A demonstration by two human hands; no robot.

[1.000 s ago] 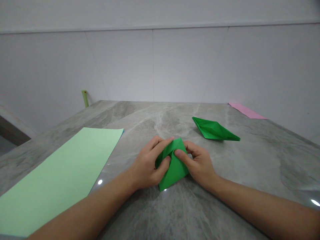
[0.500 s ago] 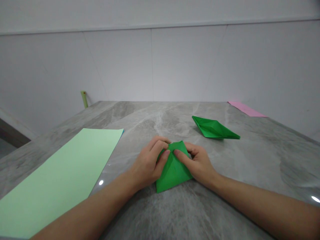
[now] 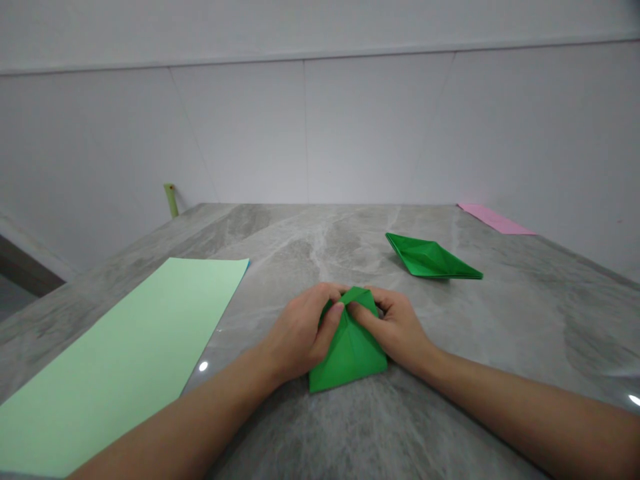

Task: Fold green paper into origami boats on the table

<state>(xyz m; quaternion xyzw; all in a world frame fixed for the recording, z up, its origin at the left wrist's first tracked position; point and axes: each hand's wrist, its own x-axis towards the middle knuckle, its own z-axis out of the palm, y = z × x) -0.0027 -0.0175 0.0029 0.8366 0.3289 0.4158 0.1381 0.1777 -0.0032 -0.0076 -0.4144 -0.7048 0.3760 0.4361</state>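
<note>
Between my hands, just above the table, is a folded sheet of green paper (image 3: 353, 357) with creases fanning down from its upper part. My left hand (image 3: 305, 330) grips its upper left side, thumb on the near face and fingers behind. On the upper right, my right hand (image 3: 397, 327) pinches it the same way, its thumb pressed near the centre crease. The two thumb tips almost meet. Some of the paper's upper edge and the fingertips behind it are hidden. Beyond my right hand lies a boat-shaped piece of folded green paper (image 3: 433, 260).
A stack of pale green paper (image 3: 130, 353) lies on the left, with a blue edge at its far corner. Pink paper (image 3: 495, 219) rests at the far right edge of the grey marbled table (image 3: 310, 233). A white wall (image 3: 260, 133) stands behind, with a light green object (image 3: 171, 199) at the far left.
The held green paper has shifted slightly down and toward me, and its top fold now looks more peaked. Both hands keep their grip. The other papers lie as before.
</note>
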